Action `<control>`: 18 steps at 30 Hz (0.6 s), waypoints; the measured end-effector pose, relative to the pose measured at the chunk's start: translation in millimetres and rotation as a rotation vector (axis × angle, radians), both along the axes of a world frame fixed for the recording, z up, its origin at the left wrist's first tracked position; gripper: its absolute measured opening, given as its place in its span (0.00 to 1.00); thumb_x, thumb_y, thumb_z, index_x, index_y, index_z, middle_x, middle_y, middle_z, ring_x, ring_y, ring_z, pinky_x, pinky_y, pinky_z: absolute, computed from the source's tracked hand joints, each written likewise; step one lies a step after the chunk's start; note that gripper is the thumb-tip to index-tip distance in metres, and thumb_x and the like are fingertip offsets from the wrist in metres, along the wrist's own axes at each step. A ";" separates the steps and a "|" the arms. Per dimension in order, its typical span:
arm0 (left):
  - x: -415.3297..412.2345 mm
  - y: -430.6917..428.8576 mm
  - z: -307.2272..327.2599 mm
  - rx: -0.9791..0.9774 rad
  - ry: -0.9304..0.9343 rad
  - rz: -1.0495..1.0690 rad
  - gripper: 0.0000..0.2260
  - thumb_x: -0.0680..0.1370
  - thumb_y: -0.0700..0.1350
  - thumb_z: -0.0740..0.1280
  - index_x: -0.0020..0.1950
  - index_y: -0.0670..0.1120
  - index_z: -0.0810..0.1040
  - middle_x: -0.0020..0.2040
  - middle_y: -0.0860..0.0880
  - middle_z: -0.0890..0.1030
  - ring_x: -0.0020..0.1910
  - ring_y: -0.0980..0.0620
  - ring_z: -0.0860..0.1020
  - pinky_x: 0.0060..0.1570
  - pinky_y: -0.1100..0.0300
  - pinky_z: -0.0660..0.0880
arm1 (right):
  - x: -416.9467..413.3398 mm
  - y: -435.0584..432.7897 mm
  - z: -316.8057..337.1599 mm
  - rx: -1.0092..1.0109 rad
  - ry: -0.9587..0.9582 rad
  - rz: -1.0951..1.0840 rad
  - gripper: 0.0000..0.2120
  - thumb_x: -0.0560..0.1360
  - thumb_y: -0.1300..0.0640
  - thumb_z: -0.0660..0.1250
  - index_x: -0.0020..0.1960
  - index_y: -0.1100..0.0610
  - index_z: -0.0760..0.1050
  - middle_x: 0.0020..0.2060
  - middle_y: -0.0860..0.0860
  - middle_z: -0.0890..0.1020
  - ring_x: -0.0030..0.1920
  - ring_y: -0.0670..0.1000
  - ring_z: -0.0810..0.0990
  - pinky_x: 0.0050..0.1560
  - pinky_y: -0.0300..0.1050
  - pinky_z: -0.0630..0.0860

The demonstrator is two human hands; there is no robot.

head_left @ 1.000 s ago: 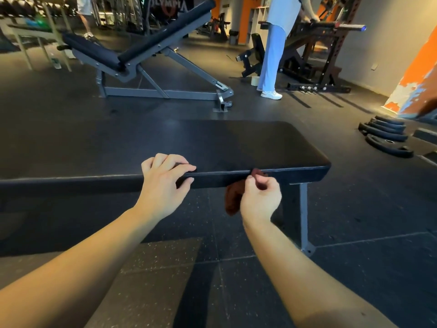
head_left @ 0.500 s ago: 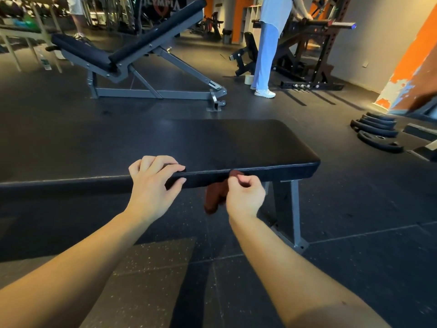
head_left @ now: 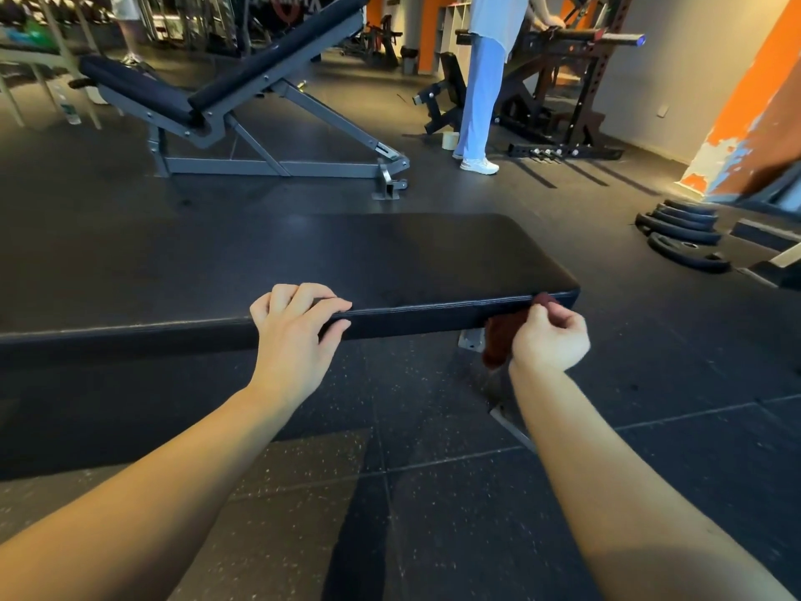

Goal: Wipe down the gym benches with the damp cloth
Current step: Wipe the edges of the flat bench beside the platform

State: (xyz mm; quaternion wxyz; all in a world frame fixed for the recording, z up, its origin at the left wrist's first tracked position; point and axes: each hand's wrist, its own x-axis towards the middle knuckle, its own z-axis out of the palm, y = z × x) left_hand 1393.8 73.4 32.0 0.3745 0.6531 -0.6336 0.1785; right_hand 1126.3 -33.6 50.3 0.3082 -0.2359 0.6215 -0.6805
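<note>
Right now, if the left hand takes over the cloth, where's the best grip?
I'd pinch the loose tail of the cloth hanging below the bench edge, coming from the left. The rest is bunched inside the right hand, so that flap is probably the only free part.

weight plates (head_left: 682,227) stacked on floor | person (head_left: 481,93) standing at rack (head_left: 600,101) | roll (head_left: 448,140) beside shoe

Left grip (head_left: 294,336), right grip (head_left: 550,340): both were bare. Left forearm (head_left: 151,492), right forearm (head_left: 607,492) were bare along whole visible length, wrist to lower frame edge. Soft shadow lay across right forearm near elbow.
</note>
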 end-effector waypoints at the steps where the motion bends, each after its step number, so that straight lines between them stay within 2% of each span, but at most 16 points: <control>1: -0.5 -0.2 0.2 -0.002 0.005 0.005 0.07 0.77 0.46 0.74 0.55 0.52 0.85 0.57 0.54 0.80 0.59 0.47 0.72 0.63 0.47 0.60 | -8.5 -3.9 2.7 0.004 -0.019 -0.020 0.06 0.78 0.59 0.71 0.48 0.49 0.82 0.50 0.48 0.85 0.50 0.50 0.84 0.47 0.44 0.81; 3: -2.8 -0.5 0.2 -0.006 0.022 0.013 0.07 0.77 0.46 0.74 0.54 0.51 0.85 0.56 0.53 0.80 0.59 0.47 0.71 0.63 0.47 0.61 | -19.1 -9.3 1.8 0.039 -0.065 -0.037 0.05 0.80 0.57 0.70 0.53 0.50 0.83 0.51 0.47 0.85 0.49 0.49 0.83 0.39 0.39 0.76; 4: -4.1 -0.9 0.2 -0.012 0.031 0.014 0.07 0.77 0.45 0.75 0.54 0.51 0.85 0.56 0.53 0.80 0.59 0.47 0.72 0.62 0.47 0.61 | -18.6 -9.3 1.1 0.036 -0.083 -0.033 0.05 0.80 0.56 0.70 0.53 0.48 0.83 0.50 0.45 0.85 0.47 0.48 0.82 0.39 0.40 0.77; 5: -5.4 -0.8 -0.1 -0.018 0.039 0.017 0.06 0.77 0.45 0.75 0.54 0.51 0.85 0.56 0.53 0.81 0.59 0.47 0.72 0.62 0.47 0.61 | -14.1 -8.4 -1.3 0.024 -0.078 -0.021 0.04 0.79 0.54 0.71 0.51 0.47 0.83 0.48 0.44 0.84 0.46 0.48 0.82 0.41 0.45 0.81; 7: -7.0 -0.8 -1.1 -0.032 0.038 0.021 0.06 0.77 0.45 0.75 0.54 0.51 0.85 0.56 0.53 0.81 0.59 0.47 0.71 0.62 0.47 0.61 | 3.5 -2.1 -10.4 0.004 -0.026 0.019 0.02 0.76 0.55 0.72 0.46 0.48 0.82 0.45 0.45 0.84 0.47 0.50 0.83 0.52 0.54 0.83; 9: -7.0 -2.0 -3.7 -0.054 0.028 0.012 0.06 0.77 0.45 0.74 0.54 0.51 0.85 0.55 0.53 0.81 0.58 0.46 0.71 0.61 0.48 0.60 | 25.9 11.4 -19.9 -0.007 -0.022 0.137 0.01 0.78 0.59 0.71 0.47 0.54 0.81 0.46 0.47 0.84 0.47 0.48 0.83 0.56 0.49 0.81; 11: -6.0 -2.8 -6.6 -0.071 0.024 0.005 0.06 0.77 0.45 0.74 0.54 0.50 0.85 0.55 0.54 0.80 0.58 0.46 0.71 0.60 0.49 0.60 | 39.9 22.2 -27.2 -0.002 -0.014 0.247 0.01 0.78 0.59 0.71 0.49 0.54 0.82 0.48 0.46 0.85 0.48 0.43 0.83 0.55 0.41 0.79; 13: -5.5 -3.4 -7.9 -0.081 0.018 -0.002 0.07 0.77 0.44 0.75 0.54 0.50 0.85 0.54 0.53 0.80 0.58 0.46 0.71 0.60 0.48 0.60 | 37.3 21.4 -29.5 0.010 -0.006 0.284 0.03 0.78 0.59 0.72 0.47 0.53 0.81 0.48 0.47 0.85 0.49 0.44 0.84 0.56 0.43 0.79; 16: -5.5 -4.7 -7.6 -0.086 0.014 -0.005 0.07 0.76 0.44 0.75 0.54 0.49 0.85 0.54 0.52 0.80 0.58 0.44 0.72 0.60 0.47 0.61 | 11.9 6.3 -20.4 -0.003 0.024 0.202 0.05 0.77 0.59 0.72 0.44 0.52 0.79 0.46 0.49 0.85 0.48 0.49 0.84 0.53 0.46 0.82; 18: -5.6 -4.8 -7.5 -0.092 0.011 -0.003 0.07 0.76 0.44 0.76 0.54 0.48 0.85 0.54 0.52 0.81 0.57 0.44 0.72 0.60 0.47 0.61 | -4.5 -4.5 -14.4 -0.023 0.021 0.108 0.05 0.77 0.59 0.71 0.44 0.52 0.78 0.46 0.50 0.85 0.48 0.50 0.84 0.47 0.46 0.82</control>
